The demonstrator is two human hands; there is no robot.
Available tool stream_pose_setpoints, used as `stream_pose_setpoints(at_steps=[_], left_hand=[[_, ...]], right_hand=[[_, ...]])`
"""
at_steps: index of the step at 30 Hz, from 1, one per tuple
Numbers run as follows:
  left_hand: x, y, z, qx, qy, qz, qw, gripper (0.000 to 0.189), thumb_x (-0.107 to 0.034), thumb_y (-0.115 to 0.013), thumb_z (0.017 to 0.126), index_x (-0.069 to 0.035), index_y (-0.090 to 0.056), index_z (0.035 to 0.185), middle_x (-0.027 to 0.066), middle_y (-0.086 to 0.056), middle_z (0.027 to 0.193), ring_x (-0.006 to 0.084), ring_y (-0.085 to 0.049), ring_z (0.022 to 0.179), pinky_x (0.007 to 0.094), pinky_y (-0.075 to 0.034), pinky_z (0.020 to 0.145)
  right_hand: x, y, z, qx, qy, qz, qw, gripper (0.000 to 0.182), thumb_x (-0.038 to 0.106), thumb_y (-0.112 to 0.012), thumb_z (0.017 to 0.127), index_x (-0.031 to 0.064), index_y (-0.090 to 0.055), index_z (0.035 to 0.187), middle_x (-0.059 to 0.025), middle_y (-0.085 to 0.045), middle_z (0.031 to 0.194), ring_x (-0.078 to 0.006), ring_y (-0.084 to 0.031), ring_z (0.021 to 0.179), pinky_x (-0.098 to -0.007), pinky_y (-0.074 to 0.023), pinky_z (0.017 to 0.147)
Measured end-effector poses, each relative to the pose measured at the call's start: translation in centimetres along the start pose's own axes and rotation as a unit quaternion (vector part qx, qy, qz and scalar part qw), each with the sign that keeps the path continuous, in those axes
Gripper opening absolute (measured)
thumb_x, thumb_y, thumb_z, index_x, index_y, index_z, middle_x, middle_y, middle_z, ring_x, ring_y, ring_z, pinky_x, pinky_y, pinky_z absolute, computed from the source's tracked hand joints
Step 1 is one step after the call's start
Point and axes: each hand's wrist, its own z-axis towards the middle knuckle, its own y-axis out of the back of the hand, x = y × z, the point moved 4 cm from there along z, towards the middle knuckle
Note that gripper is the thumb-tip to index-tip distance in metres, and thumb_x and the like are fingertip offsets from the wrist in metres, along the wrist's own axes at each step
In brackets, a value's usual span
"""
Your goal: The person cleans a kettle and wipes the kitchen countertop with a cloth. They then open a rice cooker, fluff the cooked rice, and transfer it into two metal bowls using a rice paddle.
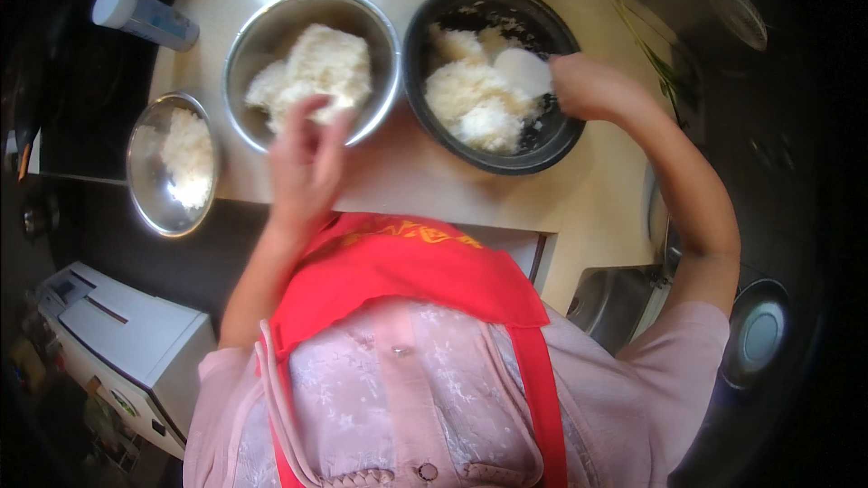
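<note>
My right hand grips a white rice paddle, its blade against the cooked rice in a dark round pot. Rice grains cling to the pot's inner wall. To the left, touching or nearly touching the pot, stands a steel bowl with a large clump of rice. My left hand is at this bowl's near rim, blurred, fingers apart, its fingertips over or against the rice. Whether they touch it I cannot tell. A smaller steel bowl with some rice sits further left at the counter's edge.
A canister with a white lid stands at the counter's left side. Green stalks lie at the right, and a sink is at the lower right. A white box-shaped appliance stands at the lower left.
</note>
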Motion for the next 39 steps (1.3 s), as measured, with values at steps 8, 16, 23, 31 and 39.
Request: stream_pose_setpoints(at_steps=[8,16,23,31,39], left_hand=[[-1.4,-9.2,0.2,0.184,0.162,-0.301,0.921,0.04,-0.019,-0.037,0.102,-0.001,-0.031,0.137,0.0135,-0.062,0.09,0.0213,-0.067,0.061,0.0284,-0.059,0.052],[-2.1,-9.2,0.0,0.175,0.172,-0.333,0.91,0.04,-0.018,-0.037,0.102,-0.001,-0.032,0.138,0.0131,-0.06,0.1,0.0203,-0.067,0.067,0.028,-0.059,0.053],[-1.3,-9.2,-0.7,0.151,0.122,-0.309,0.931,0.05,-0.011,-0.041,0.098,0.001,-0.025,0.144,0.0167,-0.063,0.084,0.0176,-0.064,0.053,0.0298,-0.055,0.05],[-1.5,-8.0,-0.8,0.198,0.139,-0.345,0.907,0.051,-0.013,-0.036,0.1,-0.01,-0.02,0.148,0.0108,-0.062,0.087,0.0129,-0.063,0.059,0.0268,-0.057,0.052],[-1.4,-4.0,-1.8,0.052,-0.252,0.071,0.964,0.1,-0.047,-0.083,0.059,0.004,-0.041,0.134,0.008,-0.049,0.084,0.0175,-0.05,0.07,0.0271,-0.045,0.058]], right_hand=[[1.6,-1.8,5.0,0.25,0.143,0.047,0.956,0.052,0.04,-0.077,0.064,-0.0075,-0.066,0.084,-0.021,-0.066,0.077,-0.0263,-0.066,0.074,-0.0366,-0.0513,0.067],[4.8,-2.7,5.3,0.295,0.193,0.083,0.932,0.056,0.047,-0.083,0.06,-0.0026,-0.069,0.08,-0.0129,-0.066,0.068,-0.0212,-0.065,0.065,-0.0329,-0.0499,0.059],[5.8,-2.5,4.1,0.29,0.314,0.349,0.834,0.055,0.029,-0.087,0.063,0.0017,-0.065,0.106,-0.0077,-0.069,0.098,-0.0138,-0.062,0.09,-0.0307,-0.048,0.085],[5.3,-1.6,3.1,0.274,0.316,0.389,0.821,0.075,0.016,-0.089,0.055,0.0021,-0.055,0.121,-0.0039,-0.063,0.113,-0.014,-0.057,0.105,-0.0299,-0.0417,0.096],[3.3,-2.0,2.3,0.292,0.22,0.452,0.814,0.07,0.023,-0.087,0.06,0.0029,-0.056,0.12,-0.004,-0.065,0.108,-0.0112,-0.057,0.099,-0.0281,-0.0452,0.088]])
